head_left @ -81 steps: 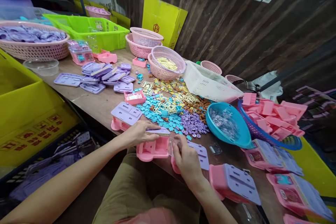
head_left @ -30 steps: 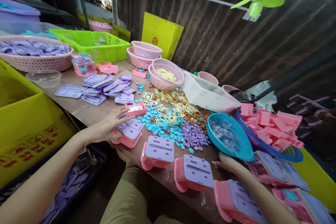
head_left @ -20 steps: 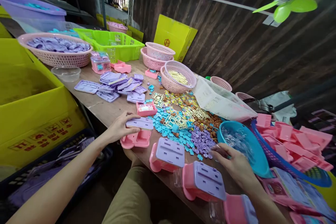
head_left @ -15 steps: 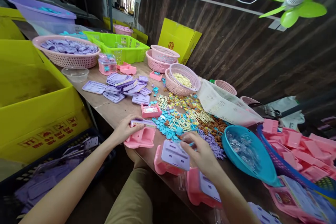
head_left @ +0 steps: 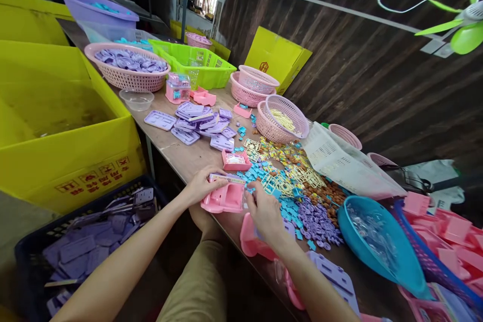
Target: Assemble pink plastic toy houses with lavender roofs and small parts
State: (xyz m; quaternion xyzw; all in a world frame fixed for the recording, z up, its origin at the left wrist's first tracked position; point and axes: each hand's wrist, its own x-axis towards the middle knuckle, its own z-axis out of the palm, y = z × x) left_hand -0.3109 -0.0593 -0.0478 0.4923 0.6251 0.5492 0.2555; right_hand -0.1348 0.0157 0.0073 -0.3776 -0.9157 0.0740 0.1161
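Observation:
My left hand (head_left: 206,183) grips a pink plastic toy housing (head_left: 228,197) with a purple edge, at the table's front edge. Its hollow side faces up towards me. At the housing's right side is my right hand (head_left: 264,211), fingers pinched together; whatever they hold is too small to make out. Under and beside my right wrist stand more pink housings (head_left: 251,241) with purple panels (head_left: 334,274), partly hidden by my arm. Just behind the held housing lies a small pink tray (head_left: 236,160) with pale contents.
Loose blue pieces (head_left: 290,210), purple pieces (head_left: 320,224) and brown pieces (head_left: 320,198) cover the table's middle. Purple panels (head_left: 184,136) are piled at left. A blue basin (head_left: 349,234) of clear parts stands right. A yellow carton (head_left: 75,156) and dark crate (head_left: 28,256) flank the table.
My right hand has moved left from above the standing housings to the side of the held housing. My left hand keeps its grip. The whole view has shifted, with the scene now further right.

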